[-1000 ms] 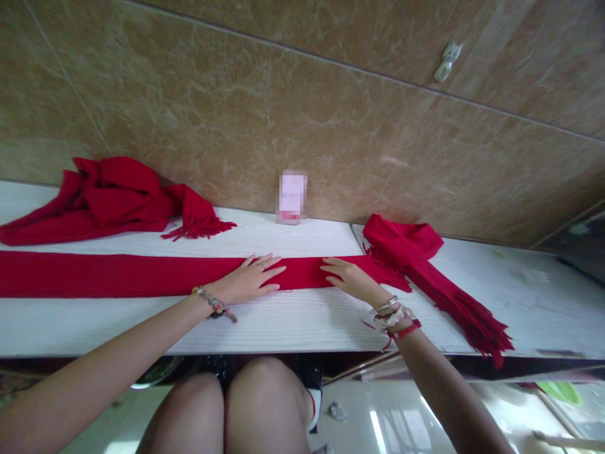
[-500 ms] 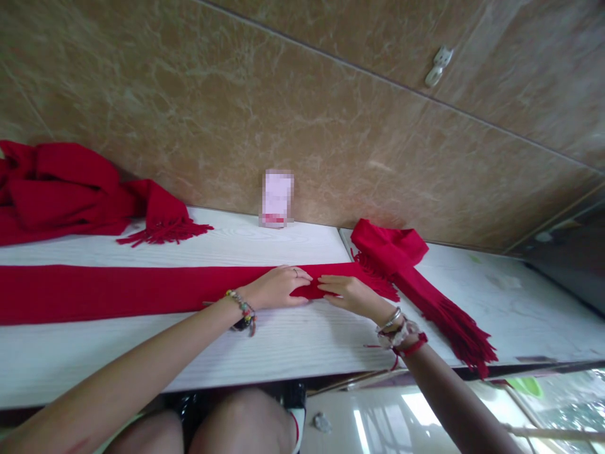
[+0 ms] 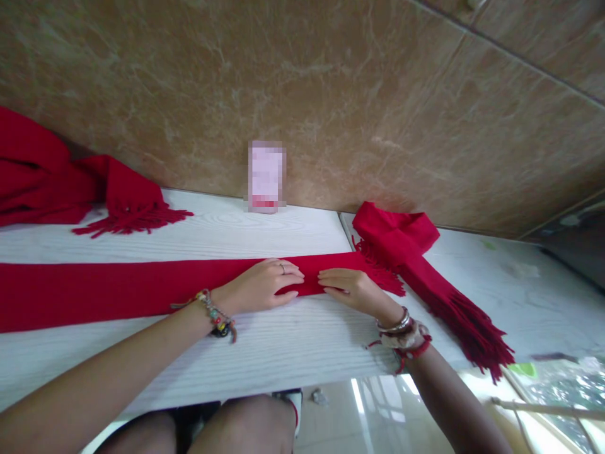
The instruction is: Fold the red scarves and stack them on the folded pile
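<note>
A long red scarf point(image 3: 123, 287) lies stretched out flat across the white table, its fringed end toward the right. My left hand point(image 3: 262, 285) rests on the scarf, fingers extended together and the thumb apart along its near edge. Just to its right, my right hand point(image 3: 352, 290) also lies on the cloth near the fringe, its fingers stretched out and pointing at my left hand. A short strip of red cloth shows between the fingertips. Both hands are open, palms down and touching the scarf.
A folded red scarf point(image 3: 397, 236) with a long fringe lies at the right, touching the fringed end. A heap of red scarves point(image 3: 33, 170) sits at the far left. A blurred pinkish card point(image 3: 267, 173) leans on the brown marbled wall point(image 3: 189, 94) behind the white table point(image 3: 265, 340).
The gap between my hands has widened slightly, my left hand having slid a little to the left along the scarf. My view has shifted too.
</note>
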